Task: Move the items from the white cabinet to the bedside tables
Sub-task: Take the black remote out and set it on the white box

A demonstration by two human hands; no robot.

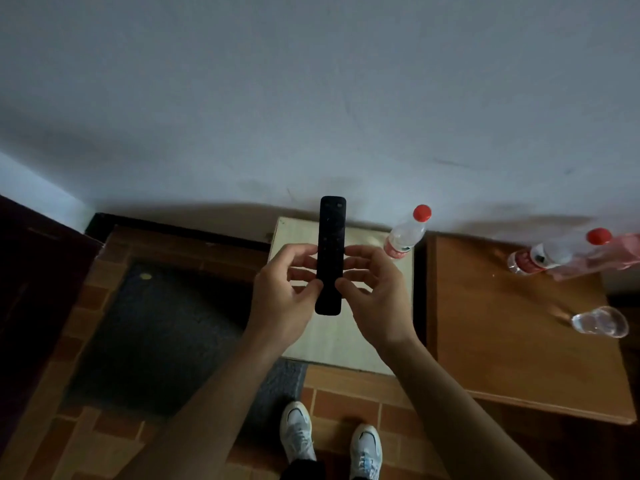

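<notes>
Above the small white cabinet [332, 337], left hand [287, 289] & right hand [374, 292] are pinching a slim black plastic remote [330, 254] steady, prob. for the wooden bedside table [512, 341].

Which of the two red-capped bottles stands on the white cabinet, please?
The bottle just beyond the right hand, on the white cabinet's far right corner; the other bottle is on the brown table.

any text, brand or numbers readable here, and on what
No text can be read.
On the black remote: button marks too dark to read.
On the bottle on the white cabinet: red label, print too blurred.
On the second bottle on the wooden table: red and white label, print too blurred.
</notes>
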